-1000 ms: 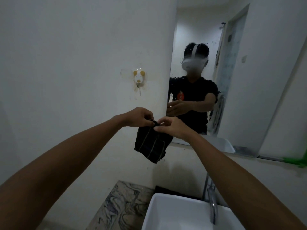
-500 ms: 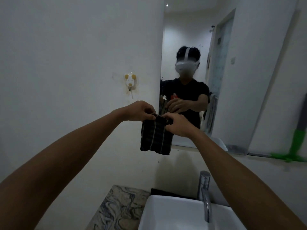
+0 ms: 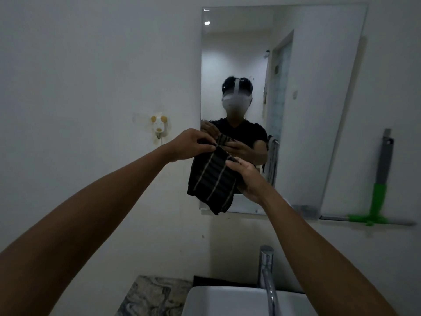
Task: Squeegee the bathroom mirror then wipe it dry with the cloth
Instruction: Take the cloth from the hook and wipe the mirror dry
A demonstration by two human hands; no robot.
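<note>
A dark cloth (image 3: 213, 179) with pale stripes hangs folded in front of the lower left corner of the wall mirror (image 3: 319, 110). My left hand (image 3: 191, 144) pinches its top edge. My right hand (image 3: 247, 179) grips its right side, fingers curled over the fabric. The squeegee (image 3: 379, 197), green head and grey handle, leans upright against the wall on a narrow ledge right of the mirror, with neither hand touching it. The mirror reflects a person holding the cloth.
A white basin (image 3: 227, 302) with a chrome tap (image 3: 267, 277) sits below the mirror. A marbled countertop (image 3: 155, 297) lies left of the basin. A small animal-shaped wall hook (image 3: 159, 127) is stuck to the wall left of the mirror.
The view has lifted and swung right, so the whole mirror and the squeegee now show. My right hand has slid from the cloth's top edge down its right side, and the cloth hangs flatter.
</note>
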